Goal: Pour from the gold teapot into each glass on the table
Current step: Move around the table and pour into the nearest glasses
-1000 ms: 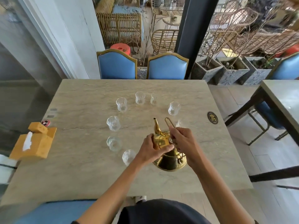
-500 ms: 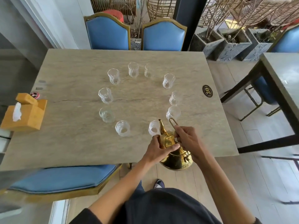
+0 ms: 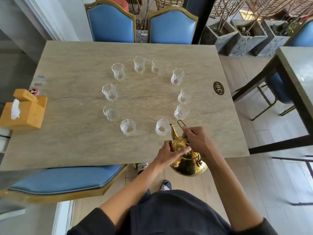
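The gold teapot (image 3: 188,161) hangs in the air over the table's near edge, tilted forward. Its spout tip sits at the rim of the nearest clear glass (image 3: 162,127). My right hand (image 3: 199,141) grips the wire handle. My left hand (image 3: 169,152) holds the pot's upper body, thumb across the lid. Several clear glasses stand in a ring on the stone table (image 3: 81,143), among them one (image 3: 128,127) to the left of the near glass and one (image 3: 182,111) just beyond the spout.
A wooden tissue box (image 3: 25,114) sits at the table's left edge. A black oval number badge (image 3: 218,88) lies at the right. Blue chairs stand at the far side (image 3: 111,22) and near left (image 3: 64,178). Another table (image 3: 298,68) stands at the right.
My view has pulled back and tilted down, so the whole ring of glasses shows. The teapot, in both hands, has come nearer the table's front edge, with its spout at the near glass.
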The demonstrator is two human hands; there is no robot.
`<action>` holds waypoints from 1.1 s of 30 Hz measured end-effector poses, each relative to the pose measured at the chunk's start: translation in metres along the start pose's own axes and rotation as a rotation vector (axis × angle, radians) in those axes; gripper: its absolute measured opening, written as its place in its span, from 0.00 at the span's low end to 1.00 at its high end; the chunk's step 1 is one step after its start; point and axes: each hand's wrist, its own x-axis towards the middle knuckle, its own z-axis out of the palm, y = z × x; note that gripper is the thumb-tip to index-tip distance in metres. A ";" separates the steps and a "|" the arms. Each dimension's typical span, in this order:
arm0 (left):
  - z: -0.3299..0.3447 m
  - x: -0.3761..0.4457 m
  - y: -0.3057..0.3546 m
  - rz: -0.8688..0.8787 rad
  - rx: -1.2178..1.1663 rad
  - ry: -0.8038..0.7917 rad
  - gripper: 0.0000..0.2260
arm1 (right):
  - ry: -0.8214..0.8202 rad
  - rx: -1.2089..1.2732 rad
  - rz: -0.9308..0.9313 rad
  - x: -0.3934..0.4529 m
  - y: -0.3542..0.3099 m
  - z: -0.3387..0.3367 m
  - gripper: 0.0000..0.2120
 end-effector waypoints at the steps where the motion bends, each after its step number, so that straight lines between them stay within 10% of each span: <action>1: 0.000 0.000 0.000 0.002 -0.002 0.001 0.54 | 0.000 0.000 0.005 0.000 0.000 0.000 0.23; 33: 0.006 -0.004 0.000 -0.025 -0.068 -0.050 0.56 | -0.002 -0.176 0.011 0.003 -0.006 0.000 0.22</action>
